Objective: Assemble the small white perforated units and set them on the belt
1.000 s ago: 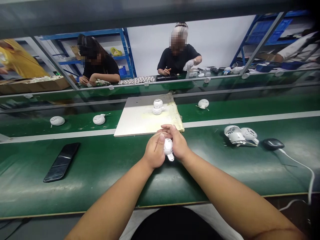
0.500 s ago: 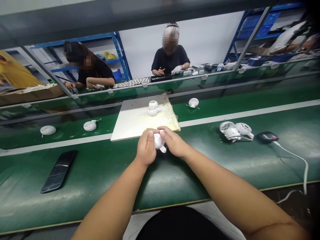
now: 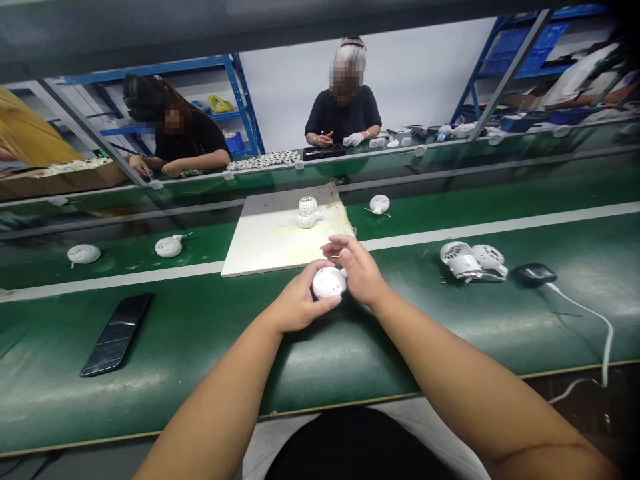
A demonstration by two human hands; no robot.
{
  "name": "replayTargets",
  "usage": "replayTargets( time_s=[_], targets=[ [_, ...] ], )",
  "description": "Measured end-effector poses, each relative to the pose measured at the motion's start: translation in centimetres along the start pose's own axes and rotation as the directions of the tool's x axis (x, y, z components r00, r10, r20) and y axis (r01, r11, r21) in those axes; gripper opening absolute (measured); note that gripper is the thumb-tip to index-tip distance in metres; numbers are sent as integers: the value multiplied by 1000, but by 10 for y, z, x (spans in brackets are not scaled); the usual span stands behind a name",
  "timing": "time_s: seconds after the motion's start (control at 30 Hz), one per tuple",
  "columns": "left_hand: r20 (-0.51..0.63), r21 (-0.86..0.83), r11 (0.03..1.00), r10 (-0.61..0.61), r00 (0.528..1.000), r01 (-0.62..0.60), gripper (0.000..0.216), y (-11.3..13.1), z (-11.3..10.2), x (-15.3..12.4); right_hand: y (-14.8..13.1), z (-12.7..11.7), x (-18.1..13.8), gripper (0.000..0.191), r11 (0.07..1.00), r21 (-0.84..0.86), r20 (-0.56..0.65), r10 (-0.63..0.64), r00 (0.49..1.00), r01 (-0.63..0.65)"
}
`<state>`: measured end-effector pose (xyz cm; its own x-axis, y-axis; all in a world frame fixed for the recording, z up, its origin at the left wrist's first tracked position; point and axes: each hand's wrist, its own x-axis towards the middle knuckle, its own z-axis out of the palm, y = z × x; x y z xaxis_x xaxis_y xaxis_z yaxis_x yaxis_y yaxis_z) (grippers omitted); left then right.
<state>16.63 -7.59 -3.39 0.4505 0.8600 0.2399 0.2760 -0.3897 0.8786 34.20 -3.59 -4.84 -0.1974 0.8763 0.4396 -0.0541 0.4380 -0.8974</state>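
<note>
White and round, a small plastic case (image 3: 329, 283) sits in the left hand (image 3: 296, 300), which cups it from below, above the green surface (image 3: 200, 347). The right hand (image 3: 361, 272) is curled loosely just beside the case on its other side. It may be touching the case, but that is hard to tell. At 12 o'clock from the hands lies a pale board (image 3: 280, 250) with two white cases (image 3: 307, 213) on it, touching each other. At 3 o'clock are a heap of white fan parts (image 3: 463, 260) and a black computer mouse (image 3: 534, 274). At 9 o'clock lies a black phone (image 3: 116, 335). Farther off at 12 o'clock, one co-worker (image 3: 345, 100) sits holding a small tool, and another co-worker (image 3: 175, 127) leans over a far bench (image 3: 380, 152).
</note>
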Motion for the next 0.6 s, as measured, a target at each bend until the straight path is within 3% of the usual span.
replayTargets(
  time_s=[0.1, 0.2, 0.4, 0.53, 0.6],
  targets=[
    [-4, 45, 996, 83, 997, -83, 60, -4, 10, 1, 0, 6, -4, 53, 986, 37, 96, 157, 983, -161],
    [-16, 152, 981, 127, 992, -123, 59, -6, 14, 3, -2, 8, -6, 58, 977, -5, 95, 213, 972, -214],
    [-17, 294, 951, 104, 994, -95, 62, 2, 18, 0, -9, 4, -6, 55, 974, -59, 60, 223, 973, -220],
    [-36, 237, 969, 83, 996, -72, 59, 3, 20, 0, -11, 5, -3, 50, 967, -120, 93, 235, 968, -224],
    [-69, 197, 980, 35, 997, -21, 58, -5, 6, 7, -7, 5, 1, 51, 971, -145, 56, 201, 978, -191]
  ],
)
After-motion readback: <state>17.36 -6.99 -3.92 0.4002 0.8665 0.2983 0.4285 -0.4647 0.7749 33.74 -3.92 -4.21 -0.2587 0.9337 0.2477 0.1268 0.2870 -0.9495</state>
